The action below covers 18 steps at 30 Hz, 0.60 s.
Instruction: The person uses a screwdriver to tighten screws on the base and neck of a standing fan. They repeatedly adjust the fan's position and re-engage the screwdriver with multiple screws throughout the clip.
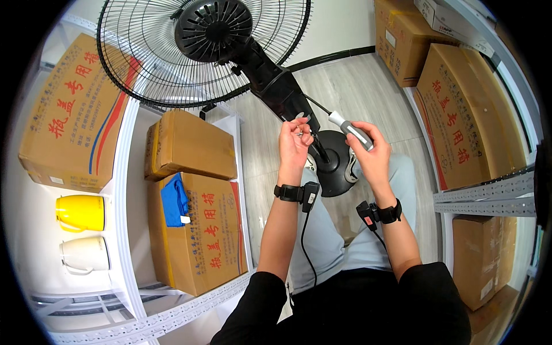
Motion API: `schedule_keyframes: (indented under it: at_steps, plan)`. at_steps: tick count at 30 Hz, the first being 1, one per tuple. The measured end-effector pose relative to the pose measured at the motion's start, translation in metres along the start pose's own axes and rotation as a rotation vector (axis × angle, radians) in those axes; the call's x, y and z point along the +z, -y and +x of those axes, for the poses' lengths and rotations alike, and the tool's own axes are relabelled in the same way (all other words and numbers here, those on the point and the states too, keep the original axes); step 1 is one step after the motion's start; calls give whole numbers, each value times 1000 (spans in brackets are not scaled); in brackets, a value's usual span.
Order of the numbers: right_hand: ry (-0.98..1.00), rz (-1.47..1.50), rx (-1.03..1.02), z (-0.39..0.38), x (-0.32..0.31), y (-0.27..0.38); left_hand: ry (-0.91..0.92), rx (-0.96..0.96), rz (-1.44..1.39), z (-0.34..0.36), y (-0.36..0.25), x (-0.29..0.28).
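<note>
A black pedestal fan (207, 34) with a wire cage stands in front of me on its round black base (333, 164). My right hand (368, 152) grips a grey-and-white screwdriver (349, 129), whose thin shaft points toward the fan's black neck housing (282, 92). My left hand (294, 141) is raised beside that housing, its fingertips pinched on a small metal part, probably a screw (300, 133). Both wrists wear black bands with small devices and cables.
A white metal shelf (123, 190) on the left holds cardboard boxes (192, 144), a blue cloth (174, 201), a yellow kettle (80, 213) and a white kettle (85, 254). More cardboard boxes (466, 121) fill a rack on the right. Pale wood floor (356, 86) lies beyond the fan.
</note>
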State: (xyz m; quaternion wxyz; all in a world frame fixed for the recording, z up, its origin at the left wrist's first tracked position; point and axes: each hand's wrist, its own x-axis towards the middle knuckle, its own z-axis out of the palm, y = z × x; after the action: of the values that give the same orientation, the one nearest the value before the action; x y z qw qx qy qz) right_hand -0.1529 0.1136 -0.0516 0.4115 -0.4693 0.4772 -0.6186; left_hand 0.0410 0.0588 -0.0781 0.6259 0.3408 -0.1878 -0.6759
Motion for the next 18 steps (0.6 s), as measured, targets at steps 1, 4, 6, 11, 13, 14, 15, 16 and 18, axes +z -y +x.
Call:
schedule_keyframes:
  at_steps: [1, 4, 6, 11, 13, 14, 15, 16, 18]
  plan:
    - [6, 8, 5, 1, 2, 0, -6, -6, -8, 2, 1, 0]
    - [22, 16, -14, 5, 8, -4, -39, -27, 23, 8, 2, 2]
    - [34, 53, -8, 7, 10, -5, -35, -25, 66, 10, 4, 3]
    - [95, 204, 193, 12, 17, 16, 55, -4, 139, 11, 4, 23]
    - [113, 228, 253, 15, 16, 15, 63, 27, 134, 14, 5, 28]
    - [120, 239, 281, 17, 15, 14, 69, 41, 131, 16, 6, 31]
    - [125, 193, 246, 18, 15, 13, 66, 50, 124, 18, 5, 34]
    - [129, 147, 209, 18, 15, 12, 64, 60, 117, 20, 5, 35]
    - [147, -7, 108, 18, 13, 10, 72, 66, 103, 24, 5, 38]
